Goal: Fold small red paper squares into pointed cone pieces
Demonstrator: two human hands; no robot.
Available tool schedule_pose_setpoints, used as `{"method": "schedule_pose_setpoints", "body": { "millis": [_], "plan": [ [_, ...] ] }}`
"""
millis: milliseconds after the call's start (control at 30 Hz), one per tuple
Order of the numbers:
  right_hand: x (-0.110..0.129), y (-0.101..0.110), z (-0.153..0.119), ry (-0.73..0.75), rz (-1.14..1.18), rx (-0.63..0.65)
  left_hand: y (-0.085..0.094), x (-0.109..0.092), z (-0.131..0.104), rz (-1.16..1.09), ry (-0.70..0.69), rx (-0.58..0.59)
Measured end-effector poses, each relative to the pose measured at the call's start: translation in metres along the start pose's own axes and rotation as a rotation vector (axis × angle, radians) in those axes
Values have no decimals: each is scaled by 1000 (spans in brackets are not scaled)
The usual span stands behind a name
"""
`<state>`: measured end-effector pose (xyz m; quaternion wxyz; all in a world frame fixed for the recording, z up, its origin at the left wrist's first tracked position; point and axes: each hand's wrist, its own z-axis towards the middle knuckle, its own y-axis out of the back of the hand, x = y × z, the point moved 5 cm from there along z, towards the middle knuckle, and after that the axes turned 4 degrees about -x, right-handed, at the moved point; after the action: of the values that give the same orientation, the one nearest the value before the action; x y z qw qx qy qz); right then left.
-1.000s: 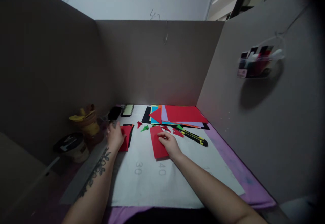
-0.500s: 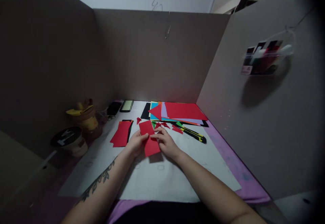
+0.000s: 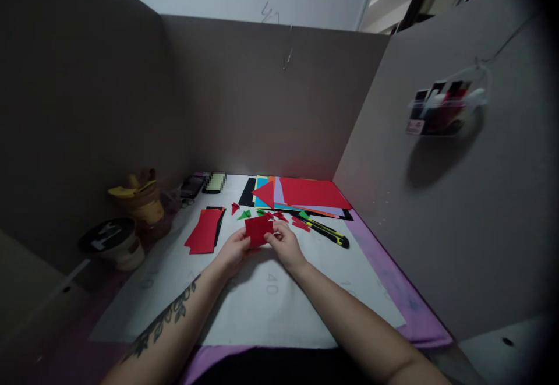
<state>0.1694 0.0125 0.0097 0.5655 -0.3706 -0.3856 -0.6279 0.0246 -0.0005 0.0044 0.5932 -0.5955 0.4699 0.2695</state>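
Observation:
A red piece of paper [image 3: 257, 230], now a short, roughly square shape, is held between both hands above the white sheet. My left hand [image 3: 236, 249] grips its left edge, with fingers partly behind it. At the right edge, my right hand [image 3: 286, 244] pinches the paper with the thumb in front. Just beyond lie small folded red pieces [image 3: 279, 216] and a small green folded piece [image 3: 244, 215]. To the left of my hands rests a stack of red paper strips [image 3: 205, 230], with black and orange showing beneath.
A black-and-yellow box cutter [image 3: 327, 233] lies right of the hands. Coloured paper sheets [image 3: 314, 191] are piled at the back. A yellow-brown container [image 3: 142, 201] and a dark-lidded tub [image 3: 116, 242] stand left. Grey partitions [image 3: 271, 99] surround the table; a clear pouch [image 3: 441, 108] hangs right.
The red paper was a long upright rectangle and now appears folded to about half its length. My right hand has moved from its face to its right edge. The view has shifted slightly.

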Motion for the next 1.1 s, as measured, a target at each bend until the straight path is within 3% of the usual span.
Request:
{"method": "schedule_pose_setpoints", "body": {
  "millis": [233,433,667,900,1100],
  "plan": [
    [-17,-2,0,-176,110,-33,-5,2,-5,24,-4,-6],
    [-14,-3,-1,-231,165,-32,-6,6,-5,68,-69,-22],
    [-9,0,0,-253,203,-55,-11,-5,-7,161,-161,-16],
    [-12,8,2,-237,197,-169,1,-12,-6,216,-219,-214],
    [-16,8,1,-241,233,-193,12,-9,2,272,-223,-290]
  ]
}}
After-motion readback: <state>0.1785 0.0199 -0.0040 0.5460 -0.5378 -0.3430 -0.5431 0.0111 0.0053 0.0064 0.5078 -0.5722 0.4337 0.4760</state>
